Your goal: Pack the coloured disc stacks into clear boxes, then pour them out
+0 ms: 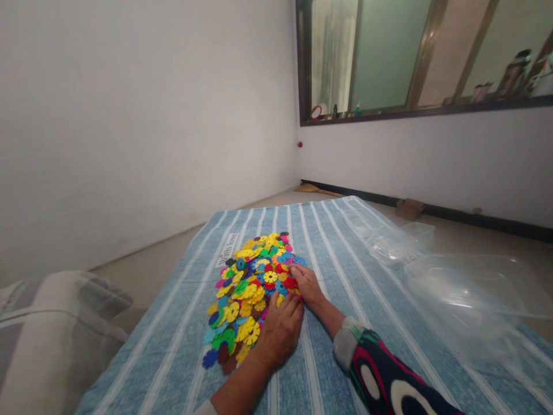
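A pile of colourful flower-shaped plastic discs (248, 294) lies on a blue striped cloth (337, 253), in yellow, red, green, blue, pink and brown. My left hand (283, 325) rests over the right edge of the pile, its fingers bent toward the discs. Just beyond it, my right hand (305, 283) touches red discs at the same edge, with its fingertips over them. Whether either hand grips a disc is too small to tell. The two hands are close together.
Clear plastic containers (462, 294) stand along the right side of the cloth. A grey-and-white striped fabric-covered thing (56, 340) is at the lower left. Bottles stand on the window ledge (415, 112), and a small cardboard box (409, 208) lies by the wall.
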`<act>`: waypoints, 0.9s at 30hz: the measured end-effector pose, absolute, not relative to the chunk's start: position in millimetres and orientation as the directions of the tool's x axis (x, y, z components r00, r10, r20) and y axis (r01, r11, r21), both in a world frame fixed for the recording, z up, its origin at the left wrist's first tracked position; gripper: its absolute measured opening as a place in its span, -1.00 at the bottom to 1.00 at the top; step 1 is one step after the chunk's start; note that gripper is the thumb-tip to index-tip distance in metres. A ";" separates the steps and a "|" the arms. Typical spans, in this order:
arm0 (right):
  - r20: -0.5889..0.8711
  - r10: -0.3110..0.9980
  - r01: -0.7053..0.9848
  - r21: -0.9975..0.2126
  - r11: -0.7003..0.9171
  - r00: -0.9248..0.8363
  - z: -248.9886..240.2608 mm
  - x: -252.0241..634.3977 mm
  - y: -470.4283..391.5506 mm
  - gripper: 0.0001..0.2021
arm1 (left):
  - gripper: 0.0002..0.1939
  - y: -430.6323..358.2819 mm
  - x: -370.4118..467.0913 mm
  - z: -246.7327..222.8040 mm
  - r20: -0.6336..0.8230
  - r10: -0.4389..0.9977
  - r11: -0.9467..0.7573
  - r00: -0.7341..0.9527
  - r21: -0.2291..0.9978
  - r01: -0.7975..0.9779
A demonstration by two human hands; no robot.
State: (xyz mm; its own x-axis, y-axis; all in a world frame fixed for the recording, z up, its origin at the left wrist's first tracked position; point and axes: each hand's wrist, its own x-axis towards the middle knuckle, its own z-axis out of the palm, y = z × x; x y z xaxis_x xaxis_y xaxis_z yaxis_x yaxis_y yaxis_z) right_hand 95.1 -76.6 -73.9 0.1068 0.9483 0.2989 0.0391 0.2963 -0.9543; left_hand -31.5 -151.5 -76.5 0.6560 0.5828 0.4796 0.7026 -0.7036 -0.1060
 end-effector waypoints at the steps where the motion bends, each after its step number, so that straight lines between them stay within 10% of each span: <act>1: 0.305 0.947 0.039 -0.952 0.302 0.098 -73.7 94.5 -78.2 -0.70 | -0.67 -150.2 -33.8 -75.8 0.482 0.580 -0.704 0.657 -0.108 0.701; 10: 0.419 0.890 0.391 -0.860 0.327 0.178 -74.7 131.9 -70.1 -0.73 | -0.72 -149.2 -37.5 -63.2 0.482 0.644 -0.653 0.594 -0.058 0.755; 27: 0.469 0.882 0.264 -0.857 0.443 0.045 -81.2 92.3 -81.0 -0.73 | -0.76 -139.3 -45.6 -68.6 0.565 0.608 -0.657 0.557 -0.036 0.753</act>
